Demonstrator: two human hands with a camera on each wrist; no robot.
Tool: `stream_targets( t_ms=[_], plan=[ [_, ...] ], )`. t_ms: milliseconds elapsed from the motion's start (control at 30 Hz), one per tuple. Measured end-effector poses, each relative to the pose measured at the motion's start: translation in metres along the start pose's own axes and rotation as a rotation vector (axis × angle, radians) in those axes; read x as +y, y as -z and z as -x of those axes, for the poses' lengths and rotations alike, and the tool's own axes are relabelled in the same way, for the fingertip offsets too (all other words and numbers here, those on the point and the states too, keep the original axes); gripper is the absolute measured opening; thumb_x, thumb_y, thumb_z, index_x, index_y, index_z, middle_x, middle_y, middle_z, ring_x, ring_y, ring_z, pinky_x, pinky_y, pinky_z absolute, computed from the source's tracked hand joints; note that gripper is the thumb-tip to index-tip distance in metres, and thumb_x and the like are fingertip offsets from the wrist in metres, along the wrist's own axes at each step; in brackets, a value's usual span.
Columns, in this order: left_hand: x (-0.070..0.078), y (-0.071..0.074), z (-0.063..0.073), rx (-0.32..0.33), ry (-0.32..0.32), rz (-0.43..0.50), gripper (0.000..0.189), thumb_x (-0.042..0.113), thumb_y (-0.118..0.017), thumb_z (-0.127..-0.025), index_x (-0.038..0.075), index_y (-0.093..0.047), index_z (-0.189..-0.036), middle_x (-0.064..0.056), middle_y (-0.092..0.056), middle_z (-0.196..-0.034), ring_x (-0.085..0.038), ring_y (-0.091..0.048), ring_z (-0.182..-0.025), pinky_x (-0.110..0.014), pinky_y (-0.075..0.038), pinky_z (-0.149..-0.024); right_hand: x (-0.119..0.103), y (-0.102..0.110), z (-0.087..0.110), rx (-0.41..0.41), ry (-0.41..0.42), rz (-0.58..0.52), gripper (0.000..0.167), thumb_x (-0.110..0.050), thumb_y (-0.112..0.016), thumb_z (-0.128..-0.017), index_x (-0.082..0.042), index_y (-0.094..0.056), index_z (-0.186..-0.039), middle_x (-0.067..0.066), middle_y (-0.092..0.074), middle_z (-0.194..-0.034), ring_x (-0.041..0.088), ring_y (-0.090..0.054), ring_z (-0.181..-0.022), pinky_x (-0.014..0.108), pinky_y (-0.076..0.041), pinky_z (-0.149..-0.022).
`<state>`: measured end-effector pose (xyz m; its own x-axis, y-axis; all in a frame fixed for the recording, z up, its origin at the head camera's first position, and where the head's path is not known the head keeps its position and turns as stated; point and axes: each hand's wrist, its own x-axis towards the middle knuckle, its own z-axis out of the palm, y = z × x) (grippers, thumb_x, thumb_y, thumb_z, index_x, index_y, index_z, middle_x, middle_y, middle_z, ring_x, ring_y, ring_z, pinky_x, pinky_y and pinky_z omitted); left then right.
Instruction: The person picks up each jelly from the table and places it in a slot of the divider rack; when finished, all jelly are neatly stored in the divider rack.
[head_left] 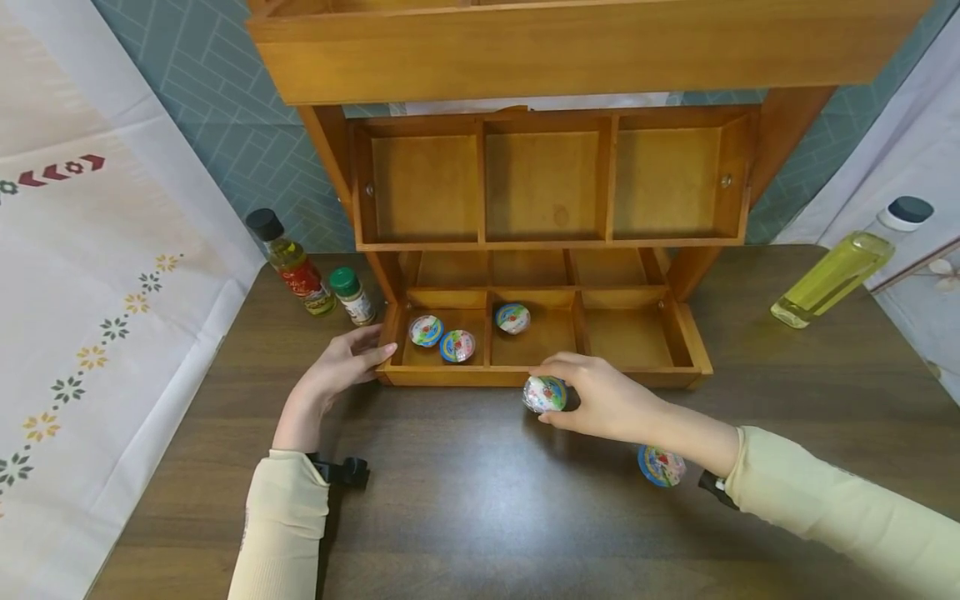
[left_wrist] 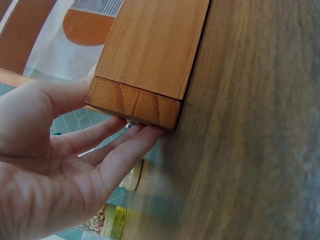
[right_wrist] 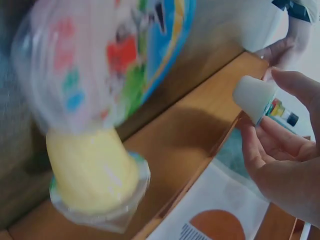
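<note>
My right hand (head_left: 600,398) pinches a small jelly cup (head_left: 544,393) between thumb and fingers, just in front of the lower tray's front wall. In the right wrist view this cup (right_wrist: 252,97) has a pale body, its lid turned toward the fingers. My left hand (head_left: 337,367) holds the left end of the wooden rack (head_left: 450,377), thumb over the tray's corner and fingers along the outer side. Two jelly cups (head_left: 426,331) lie in the tray's left compartment, and another jelly cup (head_left: 513,318) is in its middle one. Near my right wrist, a jelly cup (head_left: 662,465) rests on the table.
A yellow jelly cup (right_wrist: 95,170) shows close to the right wrist camera. An oil bottle (head_left: 300,271) and a green-capped jar (head_left: 351,296) stand left of the rack; another oil bottle (head_left: 840,267) is at right. The rack's upper tray (head_left: 551,246) overhangs the lower one.
</note>
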<state>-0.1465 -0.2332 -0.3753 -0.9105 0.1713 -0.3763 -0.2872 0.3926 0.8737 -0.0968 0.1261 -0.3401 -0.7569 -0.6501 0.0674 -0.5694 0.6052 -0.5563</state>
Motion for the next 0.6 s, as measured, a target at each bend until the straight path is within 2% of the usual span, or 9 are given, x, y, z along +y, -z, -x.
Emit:
stream_targets(
  t_ms=[200, 433, 600],
  plan=[
    [0.001, 0.001, 0.002, 0.001, 0.012, -0.001, 0.071, 0.032, -0.058, -0.093, 0.002, -0.023, -0.147, -0.022, -0.03, -0.148, -0.036, -0.04, -0.128, -0.049, -0.039, -0.1, 0.009, 0.014, -0.008, 0.001, 0.016, -0.05, 0.048, -0.023, -0.078, -0.077, -0.006, -0.061, -0.119, 0.001, -0.061, -0.113, 0.013, -0.06, -0.088, 0.027, -0.055, -0.073],
    [0.003, 0.001, 0.002, -0.006, 0.018, 0.002, 0.072, 0.032, -0.057, -0.093, 0.003, -0.021, -0.148, -0.021, -0.029, -0.148, -0.036, -0.04, -0.128, -0.049, -0.038, -0.101, 0.029, 0.025, -0.024, 0.041, 0.001, -0.011, 0.049, -0.024, -0.079, -0.076, -0.006, -0.062, -0.118, 0.004, -0.062, -0.111, 0.017, -0.062, -0.086, 0.028, -0.053, -0.071],
    [0.003, 0.001, 0.002, -0.004, 0.014, 0.0, 0.072, 0.032, -0.058, -0.093, 0.003, -0.022, -0.148, -0.021, -0.028, -0.149, -0.036, -0.039, -0.129, -0.05, -0.038, -0.101, 0.044, 0.026, -0.036, 0.078, -0.019, 0.005, 0.051, -0.022, -0.078, -0.077, -0.003, -0.06, -0.121, 0.01, -0.062, -0.111, 0.022, -0.062, -0.085, 0.03, -0.053, -0.069]
  ],
)
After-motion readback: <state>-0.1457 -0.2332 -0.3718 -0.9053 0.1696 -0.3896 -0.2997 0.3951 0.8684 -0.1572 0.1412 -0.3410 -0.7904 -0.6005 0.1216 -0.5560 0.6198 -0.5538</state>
